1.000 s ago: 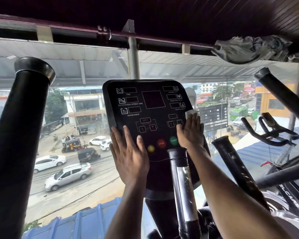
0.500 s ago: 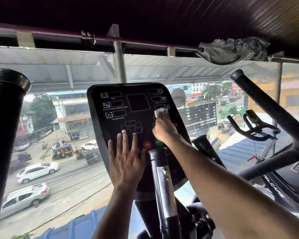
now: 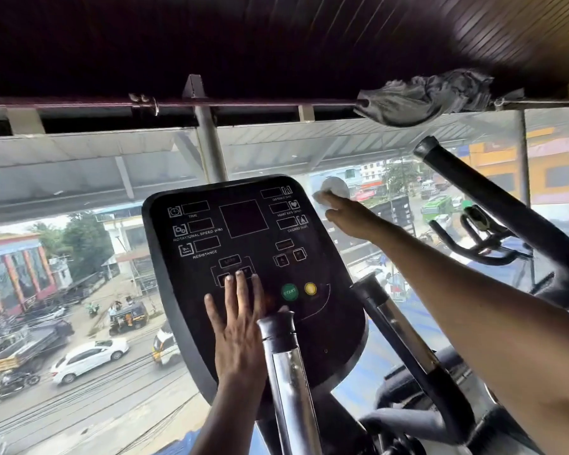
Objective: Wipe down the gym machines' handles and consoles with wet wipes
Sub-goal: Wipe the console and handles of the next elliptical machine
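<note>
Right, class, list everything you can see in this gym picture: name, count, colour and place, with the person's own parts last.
console: one, black, centre, on the machine
START button: one, green, low on the console
round button: one, yellow, right of START
handle: one, black grip on chrome bar, in front of the console
wet wipe: one, white, at the console's upper right edge
bundled cloth: one, grey, on the overhead rail
car: one, white, on the street below
left hand: flat on the console's lower part
right hand: holds the wipe
</note>
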Available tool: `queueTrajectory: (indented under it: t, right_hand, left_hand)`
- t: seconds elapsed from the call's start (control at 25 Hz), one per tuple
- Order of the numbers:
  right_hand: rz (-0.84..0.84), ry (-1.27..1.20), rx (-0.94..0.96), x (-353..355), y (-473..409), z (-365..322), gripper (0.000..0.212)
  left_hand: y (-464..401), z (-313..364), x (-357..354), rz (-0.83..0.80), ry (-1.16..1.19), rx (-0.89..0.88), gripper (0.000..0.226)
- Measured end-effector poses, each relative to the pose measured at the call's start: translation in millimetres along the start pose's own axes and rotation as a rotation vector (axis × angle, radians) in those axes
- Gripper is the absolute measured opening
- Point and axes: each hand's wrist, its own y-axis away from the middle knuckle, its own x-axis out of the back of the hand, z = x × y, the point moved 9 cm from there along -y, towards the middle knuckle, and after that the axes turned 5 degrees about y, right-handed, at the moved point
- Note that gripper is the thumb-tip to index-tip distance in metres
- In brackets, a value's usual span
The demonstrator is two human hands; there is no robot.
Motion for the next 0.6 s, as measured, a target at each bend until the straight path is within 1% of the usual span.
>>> queueTrajectory:
  t: [0.04, 0.12, 0.2, 0.32, 0.4, 0.52, 0.6]
  right_hand:
    - [-0.011, -0.048, -0.022, -9, 0, 13, 0.06]
    - [-0.092, -0.137, -0.057, -35, 4, 27, 0.064]
    - [-0.171, -0.167, -0.019, -62, 7, 25, 0.072]
    - [-0.171, -0.257, -0.016, -68, -2, 21, 0.079]
    - [-0.162, -0.311, -0.03, -63, -6, 18, 0.081]
    - [-0.169, -0.391, -0.05, -71, 5, 30, 0.082]
    - [-0.181, -0.48, -0.076, -91, 18, 53, 0.08]
  left_hand:
    - [-4, 3, -2, 0.032, -0.037, -0.016, 0.099]
    - [-8, 6, -4, 0.087, -0.076, -0.024, 0.094]
    - [-6, 8, -3, 0.094, -0.092, -0.016, 0.096]
    - [0, 12, -3, 0.097, -0.02, -0.022, 0.091]
    - [0, 11, 4, 0.122, -0.037, -0.024, 0.091]
    - [-2, 15, 3, 0.093, -0.001, -0.042, 0.087]
    - [-2, 16, 5, 0.069, -0.012, -0.035, 0.087]
